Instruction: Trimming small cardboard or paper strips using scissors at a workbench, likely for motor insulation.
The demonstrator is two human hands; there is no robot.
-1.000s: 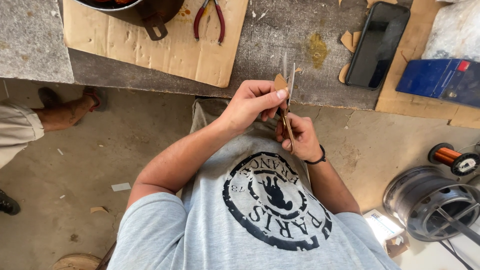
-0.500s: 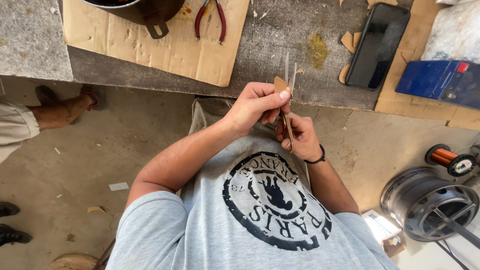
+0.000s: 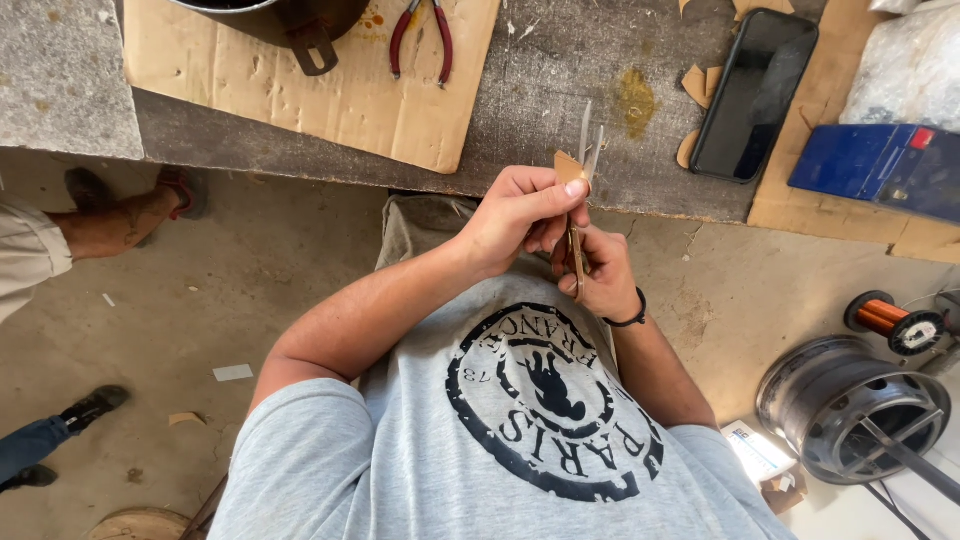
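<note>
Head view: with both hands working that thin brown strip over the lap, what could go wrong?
1. The brown strip is pinched only at fingertips by the left hand and right hand; it could slip to the floor.
2. The pale slivers at its top look thin and might bend or snap.

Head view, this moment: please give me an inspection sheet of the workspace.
Surface: grey workbench, scuffed, partly covered by cardboard sheet.
Job's things: thin brown strip and small cardboard piece, held between both hands.
Clutter: red-handled pliers, dark pot, black phone, blue box, cardboard scraps.
Hands: left hand pinches the piece; right hand grips the strip.
Cables: copper wire spool.
Surroundings: concrete floor, metal wheel rim, other people's feet.
</note>
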